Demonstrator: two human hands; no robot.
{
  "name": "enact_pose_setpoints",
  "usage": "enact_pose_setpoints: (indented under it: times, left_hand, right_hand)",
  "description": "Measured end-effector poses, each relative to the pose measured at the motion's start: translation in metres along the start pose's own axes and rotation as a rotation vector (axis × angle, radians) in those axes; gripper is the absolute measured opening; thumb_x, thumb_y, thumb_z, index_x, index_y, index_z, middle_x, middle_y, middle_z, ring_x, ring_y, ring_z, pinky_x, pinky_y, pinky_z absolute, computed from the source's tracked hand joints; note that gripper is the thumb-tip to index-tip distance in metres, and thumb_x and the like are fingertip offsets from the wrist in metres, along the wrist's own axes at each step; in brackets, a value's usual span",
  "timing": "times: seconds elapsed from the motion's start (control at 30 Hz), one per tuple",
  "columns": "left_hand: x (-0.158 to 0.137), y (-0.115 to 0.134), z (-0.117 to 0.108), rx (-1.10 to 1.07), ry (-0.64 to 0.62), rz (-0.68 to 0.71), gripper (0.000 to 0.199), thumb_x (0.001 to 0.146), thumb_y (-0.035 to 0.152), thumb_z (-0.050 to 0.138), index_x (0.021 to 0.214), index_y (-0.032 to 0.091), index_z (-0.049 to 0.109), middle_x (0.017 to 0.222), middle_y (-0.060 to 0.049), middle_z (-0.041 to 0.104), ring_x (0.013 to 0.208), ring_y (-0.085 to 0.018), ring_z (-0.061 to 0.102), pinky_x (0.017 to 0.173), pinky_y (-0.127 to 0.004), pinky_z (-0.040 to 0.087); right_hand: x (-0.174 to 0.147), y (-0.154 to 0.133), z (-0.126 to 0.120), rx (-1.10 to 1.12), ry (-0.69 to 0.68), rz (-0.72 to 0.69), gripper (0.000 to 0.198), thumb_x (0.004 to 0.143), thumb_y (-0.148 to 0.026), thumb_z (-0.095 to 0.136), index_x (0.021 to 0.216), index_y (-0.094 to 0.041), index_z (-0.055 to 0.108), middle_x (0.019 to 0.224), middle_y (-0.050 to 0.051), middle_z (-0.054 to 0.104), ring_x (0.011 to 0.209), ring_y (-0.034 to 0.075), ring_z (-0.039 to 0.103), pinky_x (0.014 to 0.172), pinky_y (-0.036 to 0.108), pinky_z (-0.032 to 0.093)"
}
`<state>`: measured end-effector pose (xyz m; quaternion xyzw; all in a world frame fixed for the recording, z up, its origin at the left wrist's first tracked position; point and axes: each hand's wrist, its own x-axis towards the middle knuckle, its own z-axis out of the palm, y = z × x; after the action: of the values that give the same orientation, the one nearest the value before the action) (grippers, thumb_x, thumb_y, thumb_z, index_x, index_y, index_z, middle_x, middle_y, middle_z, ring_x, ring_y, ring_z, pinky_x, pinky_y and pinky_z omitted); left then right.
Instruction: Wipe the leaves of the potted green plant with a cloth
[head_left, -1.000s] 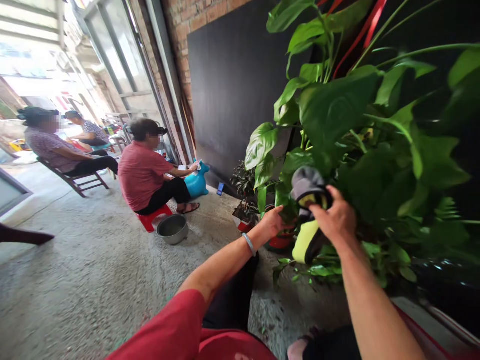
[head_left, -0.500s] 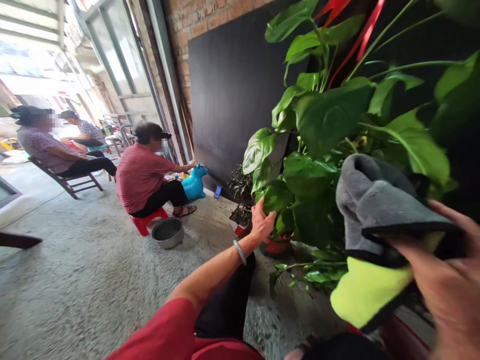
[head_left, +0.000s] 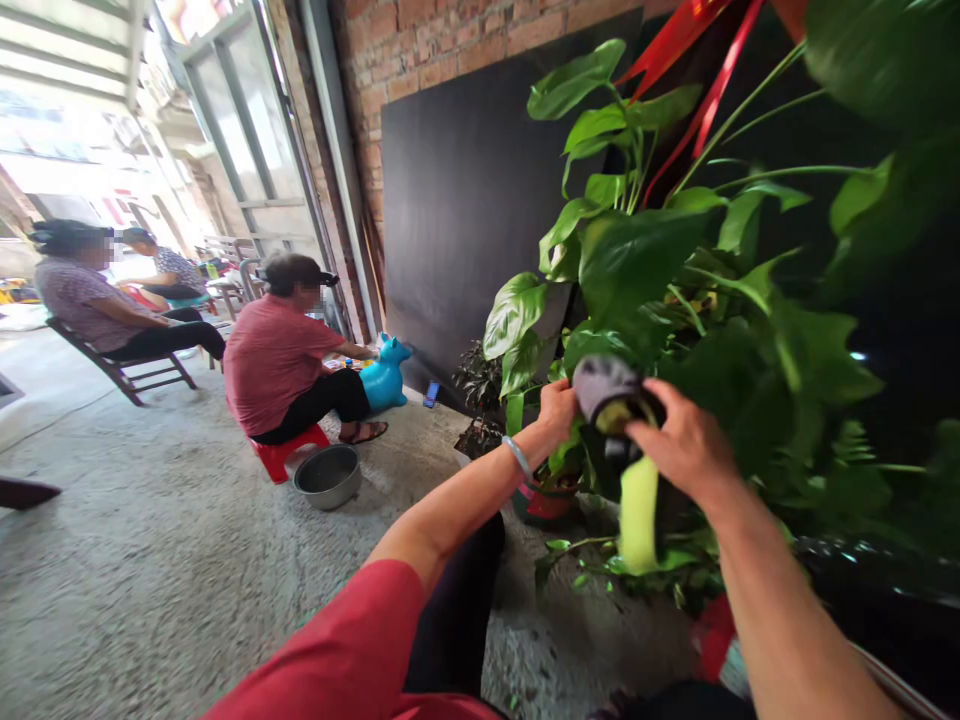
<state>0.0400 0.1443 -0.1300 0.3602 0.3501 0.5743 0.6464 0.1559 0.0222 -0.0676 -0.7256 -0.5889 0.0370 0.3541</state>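
Head view, as I watch remotely: left hand point(head_left: 556, 408) cups a leaf point(head_left: 564, 450) of the potted plant point(head_left: 645, 260); right hand point(head_left: 679, 445) pinches the grey-and-yellow cloth point(head_left: 611, 385) shut against that foliage, yellow tail dangling below.

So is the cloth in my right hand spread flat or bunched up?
Bunched: the right hand grips the cloth wadded against the leaves, its yellow end hanging loose.

dense leaves point(head_left: 637, 260) right, open floor point(head_left: 165, 580) left
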Motion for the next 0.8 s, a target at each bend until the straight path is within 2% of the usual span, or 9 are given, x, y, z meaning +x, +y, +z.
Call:
enact_pose_setpoints:
  times: [0.1, 0.2, 0.27, 0.3, 0.4, 0.5, 0.6, 0.67, 0.8]
  left_hand:
    - [0.0, -0.005, -0.013, -0.002, -0.001, -0.005, 0.021, 0.076, 0.012, 0.078, 0.065, 0.015, 0.061, 0.057, 0.003, 0.058, 0.052, -0.009, 0.052, 0.062, -0.025, 0.044]
    - [-0.001, -0.006, -0.018, 0.01, -0.016, -0.03, 0.023, 0.073, 0.017, 0.082, 0.065, 0.015, 0.061, 0.057, 0.002, 0.06, 0.052, -0.01, 0.053, 0.062, -0.027, 0.045]
    - [-0.004, -0.007, -0.016, 0.018, -0.029, -0.04, 0.021, 0.074, 0.019, 0.083, 0.068, 0.014, 0.063, 0.06, 0.0, 0.063, 0.054, -0.011, 0.056, 0.063, -0.027, 0.046]
    - [-0.005, -0.008, -0.015, 0.022, -0.031, -0.041, 0.021, 0.074, 0.019, 0.082, 0.068, 0.015, 0.063, 0.06, 0.0, 0.063, 0.054, -0.012, 0.056, 0.063, -0.027, 0.046]
    - [-0.008, -0.008, -0.013, 0.039, -0.013, -0.04, 0.026, 0.075, 0.018, 0.081, 0.063, 0.016, 0.058, 0.055, 0.003, 0.057, 0.05, -0.01, 0.051, 0.059, -0.025, 0.042]
    - [-0.01, -0.006, -0.019, 0.052, -0.005, -0.042, 0.029, 0.075, 0.016, 0.08, 0.059, 0.017, 0.055, 0.052, 0.004, 0.054, 0.048, -0.009, 0.047, 0.058, -0.025, 0.04]
    - [-0.013, -0.002, -0.025, 0.056, -0.021, -0.045, 0.025, 0.075, 0.017, 0.08, 0.062, 0.016, 0.058, 0.056, 0.003, 0.057, 0.052, -0.01, 0.05, 0.061, -0.026, 0.043]
    - [-0.015, -0.001, -0.024, 0.066, -0.033, -0.053, 0.022, 0.075, 0.018, 0.079, 0.064, 0.016, 0.06, 0.058, 0.002, 0.059, 0.054, -0.011, 0.052, 0.062, -0.026, 0.044]
    - [-0.02, -0.005, -0.016, 0.11, -0.021, -0.061, 0.025, 0.078, 0.018, 0.076, 0.062, 0.016, 0.057, 0.053, 0.004, 0.054, 0.049, -0.009, 0.046, 0.055, -0.024, 0.038]
  right_hand:
    - [-0.031, 0.018, -0.016, 0.129, -0.181, 0.031, 0.064, 0.065, -0.04, 0.067, 0.126, -0.022, 0.072, 0.105, 0.011, 0.078, 0.1, 0.037, 0.071, 0.092, 0.05, 0.053]
    - [-0.026, 0.02, -0.042, 0.265, 0.113, 0.115, 0.069, 0.06, -0.05, 0.072, 0.124, -0.024, 0.074, 0.101, 0.009, 0.078, 0.1, 0.035, 0.071, 0.092, 0.047, 0.053]
    - [-0.006, 0.012, -0.044, 0.244, 0.383, 0.1, 0.073, 0.065, -0.05, 0.071, 0.131, -0.019, 0.07, 0.114, 0.014, 0.076, 0.11, 0.036, 0.069, 0.097, 0.047, 0.051]
    - [0.004, 0.008, -0.038, 0.225, 0.432, 0.071, 0.075, 0.069, -0.049, 0.069, 0.136, -0.016, 0.066, 0.122, 0.017, 0.073, 0.116, 0.037, 0.067, 0.1, 0.047, 0.049]
    - [0.01, 0.006, -0.001, 0.185, 0.228, 0.023, 0.077, 0.072, -0.041, 0.064, 0.141, -0.008, 0.06, 0.128, 0.024, 0.07, 0.12, 0.039, 0.065, 0.103, 0.05, 0.048]
    - [-0.024, 0.023, 0.03, 0.225, -0.055, 0.049, 0.072, 0.066, -0.039, 0.064, 0.132, -0.009, 0.067, 0.122, 0.021, 0.073, 0.116, 0.039, 0.067, 0.102, 0.051, 0.05]
    - [-0.054, 0.041, 0.02, 0.405, -0.195, 0.108, 0.067, 0.06, -0.045, 0.069, 0.121, -0.017, 0.072, 0.114, 0.013, 0.077, 0.111, 0.036, 0.07, 0.1, 0.05, 0.052]
    - [-0.051, 0.042, -0.003, 0.504, -0.1, 0.155, 0.068, 0.057, -0.05, 0.076, 0.119, -0.023, 0.073, 0.107, 0.008, 0.078, 0.105, 0.036, 0.071, 0.095, 0.049, 0.055]
    - [-0.009, 0.024, -0.029, 0.368, 0.368, 0.09, 0.068, 0.071, -0.05, 0.074, 0.132, -0.022, 0.067, 0.12, 0.012, 0.074, 0.115, 0.037, 0.067, 0.102, 0.049, 0.051]
